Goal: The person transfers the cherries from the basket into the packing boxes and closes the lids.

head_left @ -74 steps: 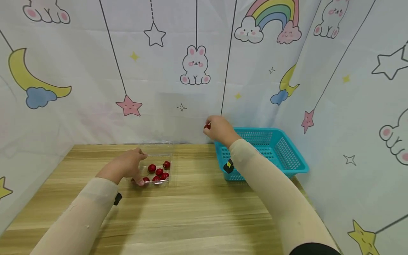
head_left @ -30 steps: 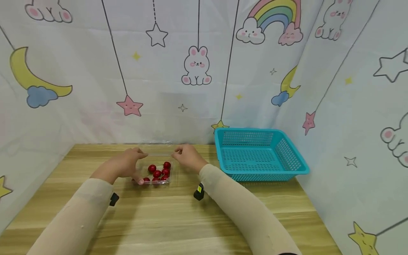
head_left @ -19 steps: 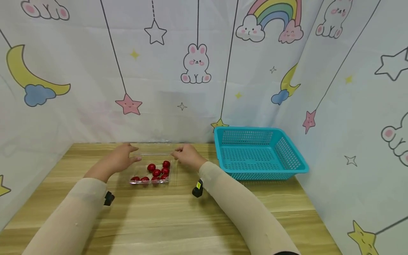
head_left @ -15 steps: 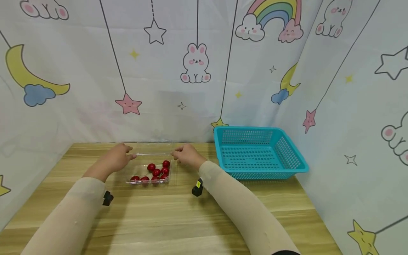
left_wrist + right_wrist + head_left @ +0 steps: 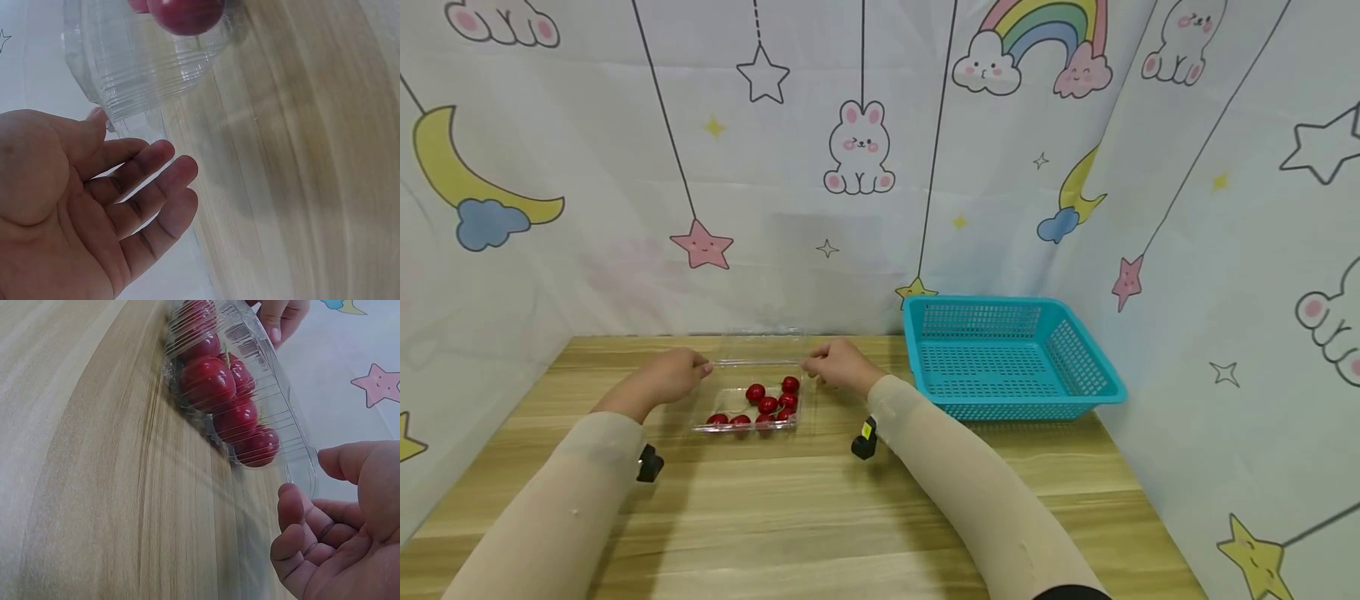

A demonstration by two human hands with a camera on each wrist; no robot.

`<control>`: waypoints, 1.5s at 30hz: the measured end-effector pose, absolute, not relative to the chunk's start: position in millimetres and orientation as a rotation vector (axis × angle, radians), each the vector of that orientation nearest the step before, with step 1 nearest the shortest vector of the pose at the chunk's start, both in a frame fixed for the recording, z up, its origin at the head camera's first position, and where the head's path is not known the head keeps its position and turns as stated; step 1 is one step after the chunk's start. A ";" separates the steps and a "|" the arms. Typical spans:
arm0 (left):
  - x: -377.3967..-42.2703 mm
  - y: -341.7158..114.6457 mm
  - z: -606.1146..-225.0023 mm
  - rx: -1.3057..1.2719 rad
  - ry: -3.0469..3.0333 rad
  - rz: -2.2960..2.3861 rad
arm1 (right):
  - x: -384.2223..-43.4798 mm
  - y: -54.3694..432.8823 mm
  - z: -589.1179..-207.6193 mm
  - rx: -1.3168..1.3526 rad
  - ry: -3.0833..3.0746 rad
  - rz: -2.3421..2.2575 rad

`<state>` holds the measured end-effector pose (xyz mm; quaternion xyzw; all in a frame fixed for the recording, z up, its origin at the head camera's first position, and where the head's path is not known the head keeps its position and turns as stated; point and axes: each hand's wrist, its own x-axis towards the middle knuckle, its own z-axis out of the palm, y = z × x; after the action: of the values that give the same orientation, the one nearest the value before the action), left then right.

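Note:
A clear plastic clamshell box (image 5: pixel 707 427) with several red cherries (image 5: pixel 756 394) inside sits on the table. Its clear lid (image 5: pixel 763 346) is folded back behind it. My left hand (image 5: pixel 662 379) pinches the box at the back left edge, thumb and index finger on the rim; its other fingers are half bent in the left wrist view. At the back right, my right hand (image 5: pixel 844 367) has thumb and index finger on either side of the rim corner (image 5: pixel 310 474). The right wrist view shows the cherries (image 5: pixel 208 383) through the ribbed wall.
A turquoise perforated basket (image 5: pixel 1011 411) stands on the right of the wooden table (image 5: pixel 820 517), to the right of my right hand. White cloth (image 5: pixel 790 283) with printed rabbits, stars and moons hangs behind and at both sides.
My right hand came from over the basket, where it held a cherry, to the box's back right corner. My left hand slid off the box's front rim to its back left. The box now holds more cherries.

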<state>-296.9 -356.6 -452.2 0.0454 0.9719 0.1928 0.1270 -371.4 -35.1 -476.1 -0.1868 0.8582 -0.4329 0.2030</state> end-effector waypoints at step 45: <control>-291.3 -378.3 -423.4 0.101 2.761 1.204 | -376.2 -35.4 -485.3 -0.476 2.111 -1.639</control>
<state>-291.3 -378.3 -423.4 0.0333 0.9143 0.3986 0.0638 -376.2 -35.4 -485.3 -0.1714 0.7600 -0.5900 0.2120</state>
